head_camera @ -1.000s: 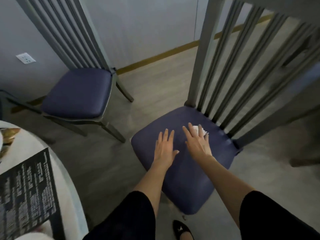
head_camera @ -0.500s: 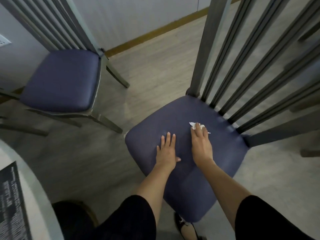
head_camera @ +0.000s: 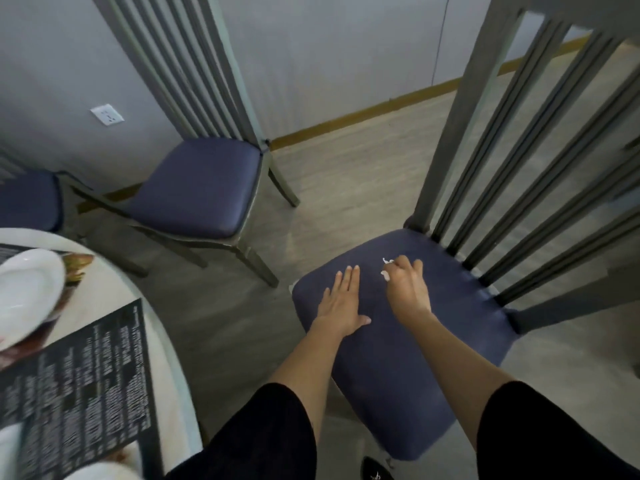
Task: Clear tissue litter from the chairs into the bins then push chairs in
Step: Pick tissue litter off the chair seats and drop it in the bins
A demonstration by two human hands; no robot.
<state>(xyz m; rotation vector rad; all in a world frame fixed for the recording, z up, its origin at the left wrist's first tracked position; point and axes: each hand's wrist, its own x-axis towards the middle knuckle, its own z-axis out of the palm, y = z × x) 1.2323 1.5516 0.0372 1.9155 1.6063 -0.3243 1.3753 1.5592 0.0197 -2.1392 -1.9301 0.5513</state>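
The black sheet (head_camera: 74,386) lying on the round white table (head_camera: 162,344) at the left is carrying rows of pale print, but it is blurring too much to read. A white plate (head_camera: 26,292) is sitting beyond it on the same table.

The right hand (head_camera: 407,289) is curling into a closed grip on the white tissue (head_camera: 385,271), scraps of it poking out beside the knuckles, over the rear part of the near chair (head_camera: 398,358)'s blue seat. The left hand (head_camera: 341,303) is lying flat and open on that seat, just beside the right, holding nothing.

The seat's front corner is pointing toward the table edge, with a strip of bare grey floor (head_camera: 225,317) lying between them. A second chair (head_camera: 197,188) is standing well apart near the wall, and open floor is spreading between the two chairs up to the wooden skirting. A wall socket (head_camera: 106,115) is showing on the grey wall
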